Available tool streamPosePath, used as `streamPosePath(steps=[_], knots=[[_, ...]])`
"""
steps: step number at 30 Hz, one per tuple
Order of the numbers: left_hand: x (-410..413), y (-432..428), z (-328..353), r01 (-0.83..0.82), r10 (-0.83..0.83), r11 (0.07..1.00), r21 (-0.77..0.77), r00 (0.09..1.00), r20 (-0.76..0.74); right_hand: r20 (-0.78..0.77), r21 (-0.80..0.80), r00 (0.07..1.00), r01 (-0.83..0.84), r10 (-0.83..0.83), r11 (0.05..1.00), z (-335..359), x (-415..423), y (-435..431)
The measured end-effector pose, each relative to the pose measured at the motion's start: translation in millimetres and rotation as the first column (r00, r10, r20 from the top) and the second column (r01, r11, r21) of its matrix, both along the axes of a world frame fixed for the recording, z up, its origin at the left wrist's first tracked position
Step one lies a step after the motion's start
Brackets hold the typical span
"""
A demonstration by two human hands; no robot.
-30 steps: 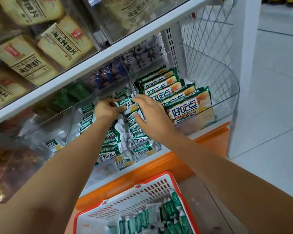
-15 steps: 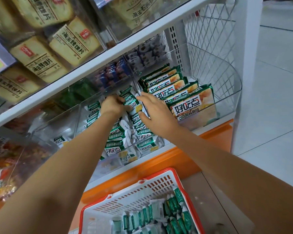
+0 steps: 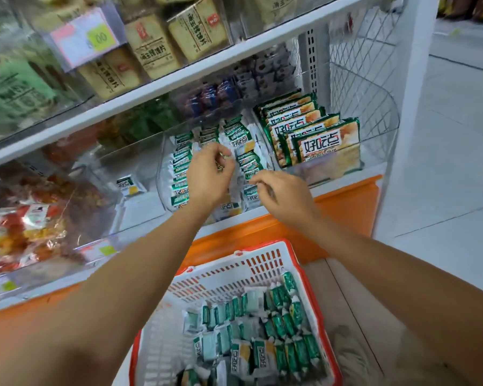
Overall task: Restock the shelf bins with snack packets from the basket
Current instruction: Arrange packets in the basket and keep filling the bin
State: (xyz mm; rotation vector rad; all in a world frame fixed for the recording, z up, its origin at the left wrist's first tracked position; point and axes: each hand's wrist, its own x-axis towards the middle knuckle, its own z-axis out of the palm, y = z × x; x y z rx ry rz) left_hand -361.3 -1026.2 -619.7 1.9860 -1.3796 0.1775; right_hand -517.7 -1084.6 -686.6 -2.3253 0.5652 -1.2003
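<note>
Over the clear bin point(image 3: 162, 176) of green packets point(image 3: 182, 162), left hand point(image 3: 208, 178) and right hand point(image 3: 286, 197) hover, fingers loosely curled, empty.

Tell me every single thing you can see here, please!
basket: one, white with red rim, below the shelf
bins: several, clear, lower shelf
small packets in basket: many, green and white
small packets in middle bin: many, green and white, in rows
lone small packet: one, green and white, bin to the left
large packets: several, green and orange, right bin
tan packets: several, upper shelf
blue packets: several, behind the middle bin
red packets: many, far-left bin
price tag: one, pink and yellow-green, upper shelf
left hand: fingers curled, over middle bin
right hand: fingers relaxed, beside it
</note>
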Motion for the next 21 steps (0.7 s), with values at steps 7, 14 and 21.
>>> streamPosePath(steps=[7,14,21], knots=[[-18.4,68.7,-60.2,0.121,-0.121,0.993,0.003,0.992,-0.025,-0.264,0.185,0.964,0.071,-0.02,0.98,-69.9,-13.9,17.6],[-9.7,100.7,-161.3,0.128,-0.021,0.891,0.435,0.97,-0.243,-0.525,0.296,0.85,0.129,0.048,0.946,-124.8,-9.3,23.7],[-8.7,82.8,-240.4,0.224,0.129,0.677,0.701,0.902,-0.413,-0.446,0.316,0.895,0.152,0.005,0.937,-159.4,-7.2,19.6]])
